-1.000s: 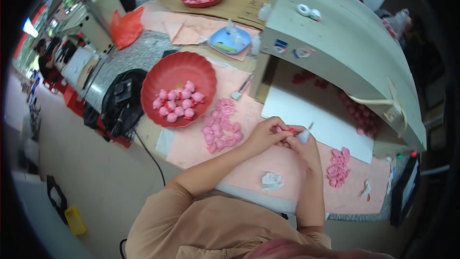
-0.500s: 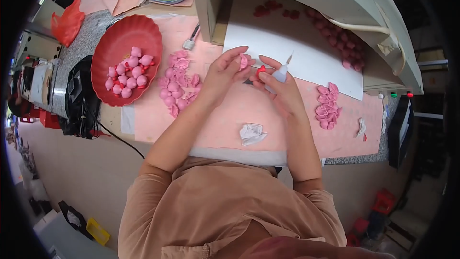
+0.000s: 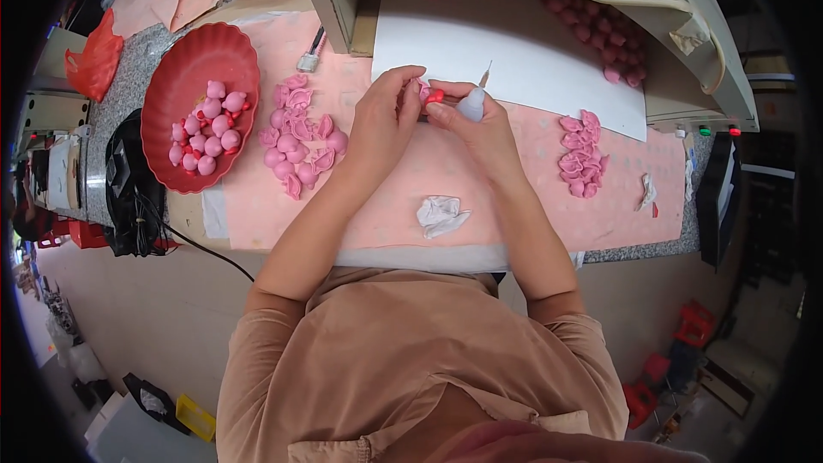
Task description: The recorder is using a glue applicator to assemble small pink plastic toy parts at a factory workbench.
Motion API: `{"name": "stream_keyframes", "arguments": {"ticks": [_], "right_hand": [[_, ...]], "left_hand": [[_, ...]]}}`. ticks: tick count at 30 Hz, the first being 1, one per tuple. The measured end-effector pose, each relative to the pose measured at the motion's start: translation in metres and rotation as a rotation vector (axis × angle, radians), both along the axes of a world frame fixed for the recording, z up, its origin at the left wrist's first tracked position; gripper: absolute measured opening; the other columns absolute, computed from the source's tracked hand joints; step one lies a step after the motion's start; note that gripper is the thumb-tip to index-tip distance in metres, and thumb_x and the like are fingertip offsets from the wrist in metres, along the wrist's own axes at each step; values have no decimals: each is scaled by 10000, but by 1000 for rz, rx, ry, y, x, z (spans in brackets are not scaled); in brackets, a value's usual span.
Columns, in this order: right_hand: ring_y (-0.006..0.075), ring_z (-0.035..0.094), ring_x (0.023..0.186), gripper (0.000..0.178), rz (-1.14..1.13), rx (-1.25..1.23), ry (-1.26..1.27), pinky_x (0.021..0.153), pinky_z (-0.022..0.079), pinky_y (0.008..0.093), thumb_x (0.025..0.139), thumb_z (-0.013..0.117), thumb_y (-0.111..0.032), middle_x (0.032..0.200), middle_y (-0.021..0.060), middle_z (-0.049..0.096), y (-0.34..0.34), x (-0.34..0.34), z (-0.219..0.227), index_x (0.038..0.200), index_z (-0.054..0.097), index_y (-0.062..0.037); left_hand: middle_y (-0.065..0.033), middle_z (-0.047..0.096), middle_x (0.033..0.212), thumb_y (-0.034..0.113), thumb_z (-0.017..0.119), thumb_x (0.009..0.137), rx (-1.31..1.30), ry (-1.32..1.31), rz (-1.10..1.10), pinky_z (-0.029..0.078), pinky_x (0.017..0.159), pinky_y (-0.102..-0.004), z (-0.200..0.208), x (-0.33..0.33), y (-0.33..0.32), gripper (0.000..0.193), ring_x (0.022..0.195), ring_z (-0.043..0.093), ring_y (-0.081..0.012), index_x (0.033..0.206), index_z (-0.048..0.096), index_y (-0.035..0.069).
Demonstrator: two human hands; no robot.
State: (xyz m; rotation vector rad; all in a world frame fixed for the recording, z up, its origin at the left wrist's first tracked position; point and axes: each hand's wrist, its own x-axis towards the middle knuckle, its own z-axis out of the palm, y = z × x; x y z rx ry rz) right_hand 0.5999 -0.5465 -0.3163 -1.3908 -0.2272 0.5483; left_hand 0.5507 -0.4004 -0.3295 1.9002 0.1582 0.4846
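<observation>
Near the front of the white board, my left hand [image 3: 387,111] pinches a small pink molded piece [image 3: 423,89]. My right hand [image 3: 484,133] grips a small red piece [image 3: 435,97] between thumb and finger, right up against the pink one; whether they touch is hard to tell. A translucent squeeze bottle with a needle tip [image 3: 471,105] is also tucked in my right hand, needle pointing up and away. Left of my hands lies a cluster of pink balls and curled pink pieces [image 3: 296,141]. Another pile of curled pink pieces [image 3: 583,154] is on the right.
A red scalloped bowl [image 3: 171,60] at the left holds pink balls with red parts. Crumpled white tissue [image 3: 441,216] lies in front of me. A small bottle with a brush [image 3: 309,60] stands behind the cluster. The hooded box [image 3: 334,0] shelters rows of pink pieces [image 3: 600,34] on the right.
My two hands have come together, bringing the red piece up to the pink piece. The whole view has shifted slightly, so the table sits higher in the picture.
</observation>
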Motion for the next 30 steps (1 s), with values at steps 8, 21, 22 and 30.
{"name": "stream_keyframes", "arguments": {"ticks": [8,21,22,30], "right_hand": [[162,648,922,270,-61,67,69,825,535,273,867,651,-52,1029,110,663,4,3,-6,1112,601,53],[169,652,892,290,25,70,224,830,543,279,883,658,-118,1007,110,660,-6,8,-8,1113,611,52],[169,652,892,290,23,69,226,830,543,279,883,658,-118,1007,110,660,-6,8,-6,1113,611,52],[159,645,912,298,37,104,139,840,540,282,898,644,-146,1007,101,659,-7,6,-11,1124,608,45]], "left_hand": [[-161,612,918,121,553,935,-47,52,-61,499,646,-330,13,-2,1,183,756,621,-249,1039,592,-24],[-178,548,828,193,518,955,292,-20,-90,449,650,-440,2,-4,1,229,728,557,-356,878,552,-20],[-178,548,828,193,518,955,291,-17,-93,449,650,-440,0,-3,0,229,728,557,-356,878,552,-20],[-173,559,865,191,502,963,220,1,-122,452,677,-424,-5,-2,-2,226,771,564,-354,918,557,-24]]}}
